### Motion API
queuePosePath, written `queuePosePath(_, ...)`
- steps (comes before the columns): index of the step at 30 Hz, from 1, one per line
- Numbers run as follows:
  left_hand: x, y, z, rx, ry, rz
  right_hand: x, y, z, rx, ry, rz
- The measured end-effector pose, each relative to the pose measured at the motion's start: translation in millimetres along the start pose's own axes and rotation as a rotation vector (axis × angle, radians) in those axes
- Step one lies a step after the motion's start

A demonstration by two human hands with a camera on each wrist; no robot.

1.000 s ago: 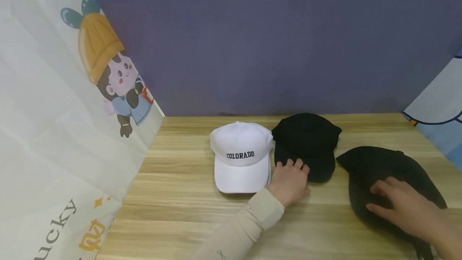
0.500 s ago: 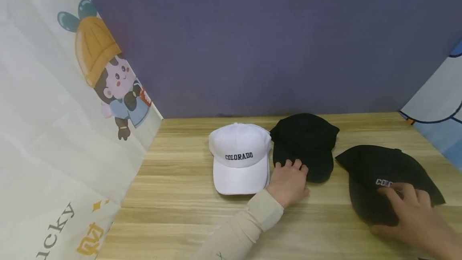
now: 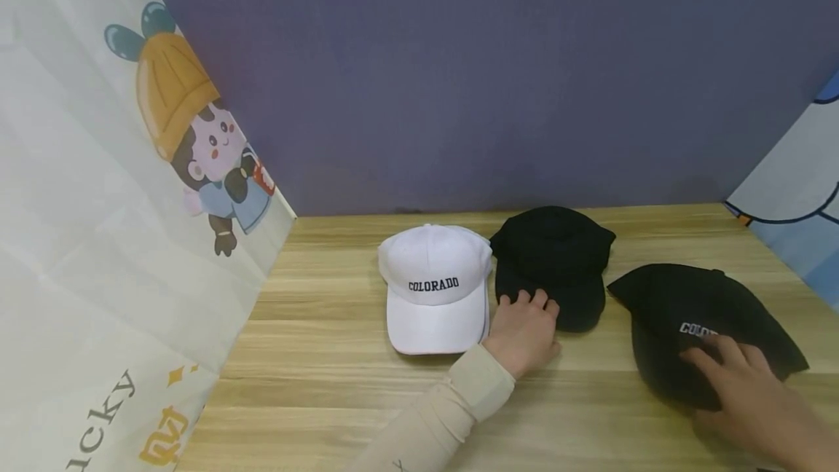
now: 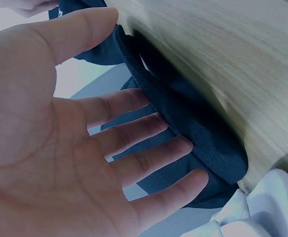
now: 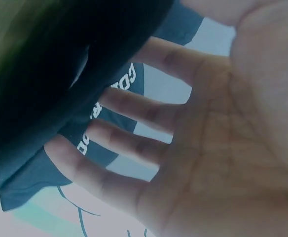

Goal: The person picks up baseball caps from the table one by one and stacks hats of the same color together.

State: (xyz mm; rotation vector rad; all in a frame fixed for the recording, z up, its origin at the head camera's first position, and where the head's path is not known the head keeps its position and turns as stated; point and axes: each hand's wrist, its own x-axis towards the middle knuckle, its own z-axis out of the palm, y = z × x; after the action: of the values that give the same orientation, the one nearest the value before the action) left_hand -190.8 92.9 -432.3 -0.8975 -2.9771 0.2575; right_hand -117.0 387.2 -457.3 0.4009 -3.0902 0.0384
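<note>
Three baseball caps lie on the wooden table (image 3: 301, 355). The white cap (image 3: 435, 257) reads COLORADO in dark letters. Beside it is a black cap (image 3: 553, 246), brim toward me. My left hand (image 3: 522, 337) rests at that brim, its fingertips touching the brim edge in the left wrist view. At the right, another black cap (image 3: 668, 304) with white letters sits turned at an angle. Over its front lies my right hand (image 3: 760, 395), partly covering the lettering. In the right wrist view its fingers (image 5: 134, 106) extend, nearly straight, over the brim toward the letters.
A dark blue-grey panel (image 3: 498, 79) rises behind the table. To the left hangs a pale sheet (image 3: 85, 202) with a cartoon figure and writing. A light printed sheet (image 3: 800, 166) borders the right side.
My right hand has shifted right and slightly down over the right black cap, uncovering some of its white letters. The left hand stays at the middle cap's brim.
</note>
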Motion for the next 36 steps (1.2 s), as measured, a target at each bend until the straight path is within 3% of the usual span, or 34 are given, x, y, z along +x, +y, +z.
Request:
queuePosePath(7, 0.7, 0.2, 0.3, -0.004, 0.004, -0.004, 2, 3, -7, 0.034, 0.024, -0.024)
queuePosePath(14, 0.7, -0.4, 0.7, -0.001, 0.012, 0.001, 2, 8, -12, 0.053, 0.156, -0.082)
queuePosePath(19, -0.8, -0.2, 0.4, 0.003, 0.021, 0.003, 3, 11, -21, 0.042, 0.150, -0.075)
queuePosePath(26, -2.0, 0.4, -0.2, 0.010, 0.031, 0.001, 5, 12, -32, 0.017, 0.295, -0.100)
queuePosePath(33, -0.6, 0.9, 2.0, -0.004, 0.025, -0.002, 16, 16, -43, 0.050, 0.355, -0.019)
queuePosePath(36, -0.9, 1.1, 2.2, -0.002, 0.027, -0.001, 21, 15, -50, 0.060, 0.455, -0.032)
